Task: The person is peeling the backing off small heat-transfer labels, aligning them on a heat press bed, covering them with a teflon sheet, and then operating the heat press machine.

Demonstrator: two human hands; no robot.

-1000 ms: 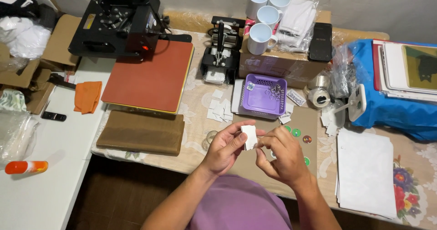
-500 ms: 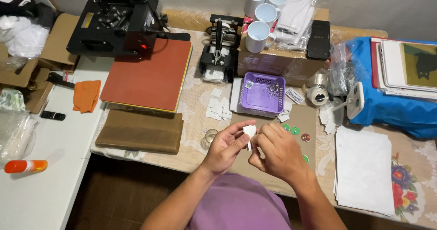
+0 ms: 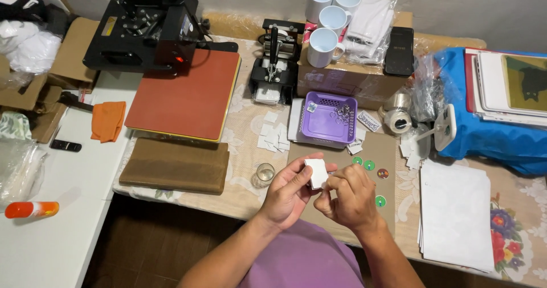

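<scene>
Both hands are sitting slightly lower and closer to the body than a second ago, and the white square is turning more face-up toward the camera; everything else on the desk is lying where it was.

Head view, the only one. Left hand [image 3: 289, 194] is cradling a small white paper square [image 3: 317, 173], thumb on top and fingers curled beneath, so the grip is closing narrow on the square. Right hand [image 3: 348, 195] is pressing in from the right, fingertips bunching tight at the square's lower right edge; what those fingertips are pinching is hidden, and whether it is a corner or a backing layer I cannot tell. My reading: the step in hand is picking or peeling at that edge, and the next move is calling for a fine fingertip pinch while the left keeps the square steady.

Square is hovering above the brown mat [image 3: 342, 157], just in front of the purple basket [image 3: 329, 118]. Round green and red badges [image 3: 369, 165] are lying just right of the hands. A small clear glass [image 3: 263, 175] is standing left of the left hand. More white squares [image 3: 272, 135] are scattering near the heat press [image 3: 171, 54]. White mugs [image 3: 326, 20] are standing on a cardboard box behind.
</scene>
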